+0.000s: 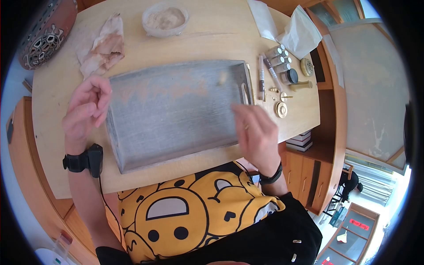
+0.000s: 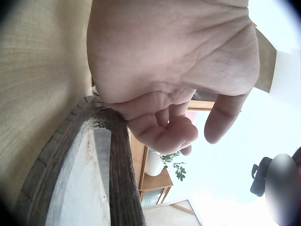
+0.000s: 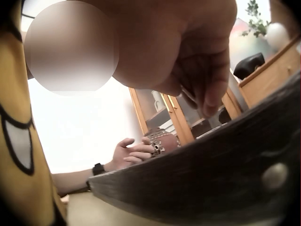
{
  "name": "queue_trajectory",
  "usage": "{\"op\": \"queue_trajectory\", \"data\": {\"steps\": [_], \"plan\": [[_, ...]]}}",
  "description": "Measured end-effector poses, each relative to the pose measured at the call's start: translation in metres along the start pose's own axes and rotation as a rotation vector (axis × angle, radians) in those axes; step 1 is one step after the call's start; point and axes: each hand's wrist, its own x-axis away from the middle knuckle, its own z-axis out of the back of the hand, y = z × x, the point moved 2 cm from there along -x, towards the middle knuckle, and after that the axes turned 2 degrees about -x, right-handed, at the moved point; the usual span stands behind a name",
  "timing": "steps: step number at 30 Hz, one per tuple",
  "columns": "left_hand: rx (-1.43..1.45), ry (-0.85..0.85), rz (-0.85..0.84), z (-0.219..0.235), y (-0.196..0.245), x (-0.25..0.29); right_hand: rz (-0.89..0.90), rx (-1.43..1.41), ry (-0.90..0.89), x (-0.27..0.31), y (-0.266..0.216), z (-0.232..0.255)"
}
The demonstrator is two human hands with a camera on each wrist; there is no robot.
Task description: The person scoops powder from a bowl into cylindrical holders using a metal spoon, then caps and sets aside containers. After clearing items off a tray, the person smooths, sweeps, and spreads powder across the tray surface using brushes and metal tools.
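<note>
A grey wooden tray with reddish-brown smudges along its far part lies on the table. My left hand is at the tray's left end, fingers loosely curled and holding nothing. In the left wrist view, that hand overlaps the tray's dark rim. Blurred, my right hand is over the tray's right end with its fingertips drawn together. A slim tool seems to run through them, its pale blurred tip over the tray; its exact kind I cannot tell. In the right wrist view, the right fingers bend down above the rim.
A bowl of pale powder and a stained cloth lie beyond the tray. At right are several small jars, marker pens, brass pieces and a white bag. A patterned brown vessel stands far left.
</note>
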Motion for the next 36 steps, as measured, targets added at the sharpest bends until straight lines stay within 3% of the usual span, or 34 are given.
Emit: {"op": "queue_trajectory", "data": {"steps": [3, 5, 8, 11, 13, 15, 20, 24, 27, 29, 30, 32, 36], "plan": [[0.009, -0.003, -0.004, 0.000, -0.001, 0.001, 0.022, -0.103, 0.046, 0.001, -0.014, 0.011], [0.014, 0.000, -0.006, 0.000, -0.002, 0.002, -0.135, 0.042, 0.098, 0.006, -0.009, 0.022], [0.012, -0.016, -0.008, 0.000, 0.000, 0.000, -0.107, 0.089, 0.034, 0.007, -0.011, 0.012], [0.008, 0.002, 0.003, 0.001, -0.001, 0.002, 0.051, -0.103, -0.061, 0.008, -0.025, 0.005], [0.007, 0.018, 0.002, 0.000, 0.000, 0.002, 0.002, -0.096, 0.109, 0.010, -0.020, 0.018], [0.009, 0.024, 0.000, 0.001, -0.001, 0.003, -0.142, -0.060, 0.068, 0.009, -0.016, 0.037], [0.012, 0.013, -0.003, 0.003, -0.003, 0.002, -0.029, -0.010, -0.152, 0.009, -0.022, 0.030], [0.005, -0.011, 0.014, 0.002, -0.002, 0.001, 0.058, -0.065, -0.140, -0.004, -0.036, 0.007], [-0.003, 0.001, 0.009, 0.003, -0.001, 0.001, 0.141, -0.116, 0.014, -0.013, -0.033, 0.014], [-0.002, 0.010, 0.008, 0.002, -0.001, 0.003, -0.042, -0.154, 0.131, -0.007, -0.019, 0.031], [-0.004, 0.005, 0.010, 0.002, -0.001, 0.002, -0.042, -0.155, 0.128, -0.005, -0.016, 0.035], [0.000, 0.010, 0.009, 0.001, -0.001, 0.002, -0.254, -0.302, 0.083, -0.002, -0.007, 0.038], [-0.007, 0.003, -0.002, 0.002, -0.001, 0.001, -0.382, -0.541, -0.004, 0.000, 0.003, 0.055]]}}
